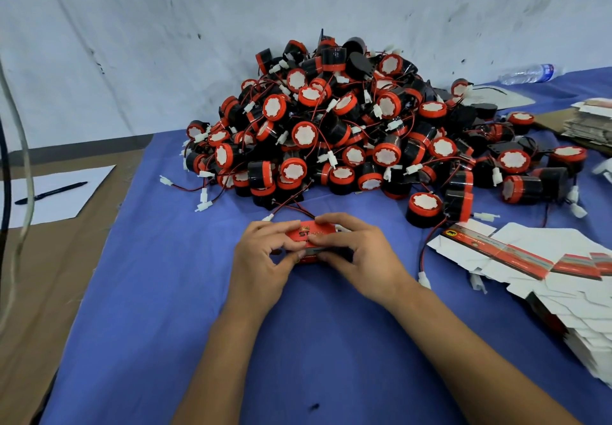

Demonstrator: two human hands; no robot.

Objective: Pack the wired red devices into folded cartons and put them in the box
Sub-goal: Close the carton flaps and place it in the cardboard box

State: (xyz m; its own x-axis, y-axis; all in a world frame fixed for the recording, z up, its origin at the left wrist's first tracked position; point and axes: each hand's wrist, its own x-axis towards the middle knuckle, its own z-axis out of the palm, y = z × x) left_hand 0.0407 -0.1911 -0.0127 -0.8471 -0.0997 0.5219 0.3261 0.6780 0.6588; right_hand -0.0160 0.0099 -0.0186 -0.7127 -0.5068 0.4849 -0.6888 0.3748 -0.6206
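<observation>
Just before the heap of red devices [357, 126], on the blue cloth [172, 292]: left hand [261, 255] and right hand [357, 252] together, fingers curled round one red carton [306, 234] between them, long axis running left to right, printed face up. Right of the heap, flat cartons [530, 269] fanned out.

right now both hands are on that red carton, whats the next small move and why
Probably finish folding the red carton into shape. The left hand and right hand both pinch it low over the blue cloth, and it looks still flattened. No device from the pile appears to be inside it yet, so a device would come after.
</observation>
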